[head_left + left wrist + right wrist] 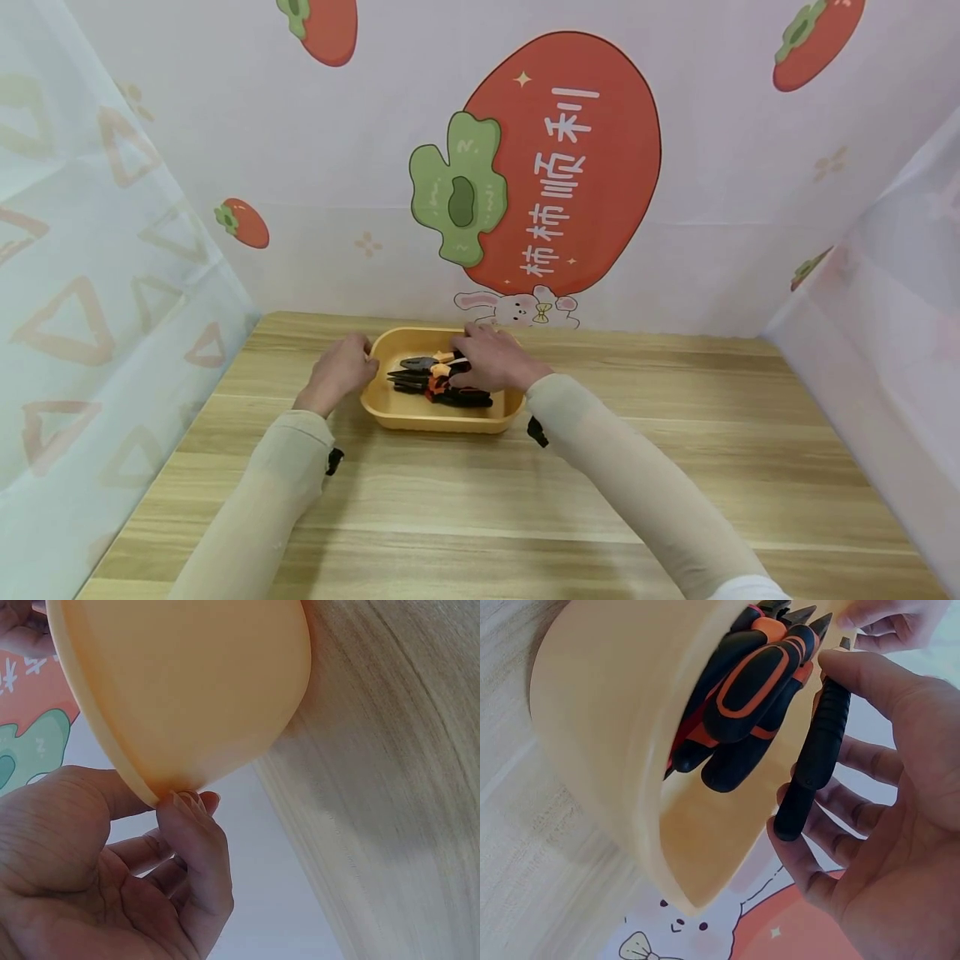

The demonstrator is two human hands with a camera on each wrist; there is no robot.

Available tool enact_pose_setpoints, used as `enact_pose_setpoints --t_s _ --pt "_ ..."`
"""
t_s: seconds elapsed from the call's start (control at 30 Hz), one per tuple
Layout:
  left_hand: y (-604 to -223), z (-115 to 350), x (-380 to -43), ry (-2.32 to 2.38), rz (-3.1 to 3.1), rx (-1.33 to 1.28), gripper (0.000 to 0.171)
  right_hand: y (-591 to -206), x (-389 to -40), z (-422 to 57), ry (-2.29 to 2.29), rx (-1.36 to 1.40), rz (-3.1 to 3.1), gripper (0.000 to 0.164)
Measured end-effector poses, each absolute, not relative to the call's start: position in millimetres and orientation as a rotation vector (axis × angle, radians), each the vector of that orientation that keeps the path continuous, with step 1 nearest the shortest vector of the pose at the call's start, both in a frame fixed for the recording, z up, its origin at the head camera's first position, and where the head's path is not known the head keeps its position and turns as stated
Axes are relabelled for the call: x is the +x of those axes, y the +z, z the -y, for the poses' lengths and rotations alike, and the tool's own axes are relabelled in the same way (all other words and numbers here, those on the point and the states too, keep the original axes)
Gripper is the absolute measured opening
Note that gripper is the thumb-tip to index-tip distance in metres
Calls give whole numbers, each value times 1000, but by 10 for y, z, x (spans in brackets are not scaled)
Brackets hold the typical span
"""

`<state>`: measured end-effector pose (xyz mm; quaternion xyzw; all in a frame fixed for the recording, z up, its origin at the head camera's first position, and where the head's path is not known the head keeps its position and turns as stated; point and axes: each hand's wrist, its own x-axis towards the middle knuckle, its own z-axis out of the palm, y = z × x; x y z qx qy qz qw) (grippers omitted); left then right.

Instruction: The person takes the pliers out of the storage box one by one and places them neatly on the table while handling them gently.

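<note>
A yellow plastic basin [435,423] stands at the back of the wooden table with several pliers [461,398] in it, their handles black and orange. My left hand [341,371] pinches the left end of the basin's rim between thumb and fingers, seen close in the left wrist view, where the basin wall [195,682] fills the top. Over the right part of the basin, my right hand [497,358] grips a pair of pliers by its black handles [825,735]. Beside these, the right wrist view shows the other pliers [754,690] heaped together. The right hand partly hides the tools in the head view.
The wooden table [465,517] reaches towards me in front of the basin and out to the right. Right behind the basin rises a white cloth wall [330,267] printed with persimmons and a rabbit. Similar cloth walls stand at the left [90,250] and right [892,333].
</note>
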<state>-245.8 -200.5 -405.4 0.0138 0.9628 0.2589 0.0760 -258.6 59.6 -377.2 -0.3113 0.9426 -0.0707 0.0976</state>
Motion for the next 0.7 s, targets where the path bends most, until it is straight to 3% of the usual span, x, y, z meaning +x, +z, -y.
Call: enact_pose_setpoints --t_s 0.7 --pt "-4046 2010 -2440 788 -2877 47 29 -3520 -2472 -853 -270 -936 -2859 50"
